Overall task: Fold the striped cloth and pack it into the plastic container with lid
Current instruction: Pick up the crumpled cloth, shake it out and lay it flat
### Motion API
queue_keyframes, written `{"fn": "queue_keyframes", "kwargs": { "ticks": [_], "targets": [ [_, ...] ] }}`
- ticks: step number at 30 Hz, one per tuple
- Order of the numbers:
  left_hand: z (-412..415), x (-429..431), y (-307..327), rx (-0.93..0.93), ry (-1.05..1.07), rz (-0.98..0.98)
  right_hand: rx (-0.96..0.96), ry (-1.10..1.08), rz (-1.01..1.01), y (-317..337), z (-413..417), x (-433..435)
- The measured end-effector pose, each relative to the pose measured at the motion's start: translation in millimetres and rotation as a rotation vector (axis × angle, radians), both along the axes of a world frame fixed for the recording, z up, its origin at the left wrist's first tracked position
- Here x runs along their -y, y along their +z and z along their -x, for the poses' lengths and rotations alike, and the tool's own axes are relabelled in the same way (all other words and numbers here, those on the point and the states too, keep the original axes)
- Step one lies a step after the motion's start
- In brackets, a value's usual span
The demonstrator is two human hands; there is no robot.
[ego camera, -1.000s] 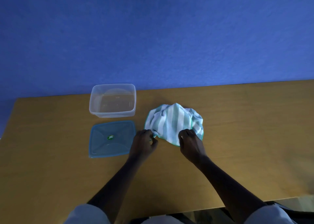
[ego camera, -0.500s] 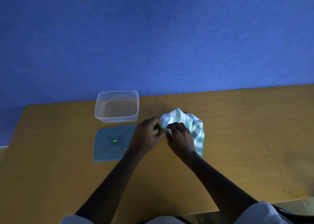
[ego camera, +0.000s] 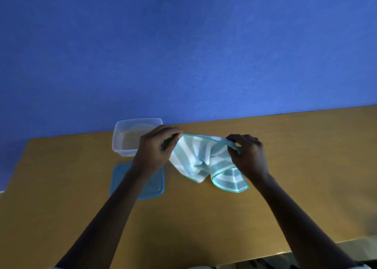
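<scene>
The striped cloth (ego camera: 201, 158), white and pale green with a green hem, hangs stretched between my two hands above the table. My left hand (ego camera: 157, 148) pinches its left top corner and my right hand (ego camera: 247, 154) pinches the right top corner. The cloth's lower corners sag onto the wood. A clear plastic container (ego camera: 126, 138) stands open at the back left, partly hidden behind my left hand. Its blue lid (ego camera: 155, 185) lies flat in front of it, crossed by my left forearm.
The wooden table (ego camera: 306, 166) runs along a blue wall (ego camera: 183, 54). Its front edge shows at the lower right and its left edge at the far left.
Both hands have lifted the crumpled cloth off the table and moved apart, spreading it open along its top edge. The camera has tilted slightly.
</scene>
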State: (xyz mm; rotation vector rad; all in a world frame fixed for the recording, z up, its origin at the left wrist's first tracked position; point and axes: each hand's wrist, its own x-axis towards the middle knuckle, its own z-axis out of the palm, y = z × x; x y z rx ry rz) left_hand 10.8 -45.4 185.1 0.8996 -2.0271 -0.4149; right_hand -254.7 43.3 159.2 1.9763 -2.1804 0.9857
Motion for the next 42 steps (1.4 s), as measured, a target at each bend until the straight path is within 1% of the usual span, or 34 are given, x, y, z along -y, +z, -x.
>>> {"fn": "queue_keyframes", "kwargs": {
  "ticks": [2,6,9,12,14,19,25,29,31,33,38,42],
  "targets": [
    [0,7,17,-0.036,-0.023,-0.042,0.05,0.033,0.035,17,14,2],
    [-7,20,49,-0.077,-0.13,-0.255,0.238,0.048,0.025,44,42,6],
    [-15,30,68,-0.02,-0.185,-0.254,0.365,0.068,-0.01,62,60,6],
    [-21,38,87,0.052,-0.257,-0.23,0.472,0.135,-0.033,80,75,4],
    [-25,42,97,0.068,-0.28,-0.248,0.563,0.171,-0.027,92,84,3],
    [-33,48,113,-0.003,-0.241,-0.293,0.703,0.254,-0.018,114,101,2],
    [-35,51,119,-0.123,-0.155,-0.306,1.02,0.421,-0.052,135,111,-2],
    [-34,56,119,-0.197,-0.12,-0.294,1.196,0.467,-0.03,143,113,-2],
    [-31,60,117,-0.255,-0.072,-0.305,1.232,0.462,-0.011,145,112,1],
    [-26,66,114,-0.296,-0.013,-0.317,1.229,0.424,0.0,145,110,6],
    [-16,81,108,-0.291,0.059,-0.344,1.237,0.2,0.048,140,114,27],
    [-2,98,115,-0.319,0.095,-0.3,1.239,0.107,0.096,142,116,50]
  ]
}}
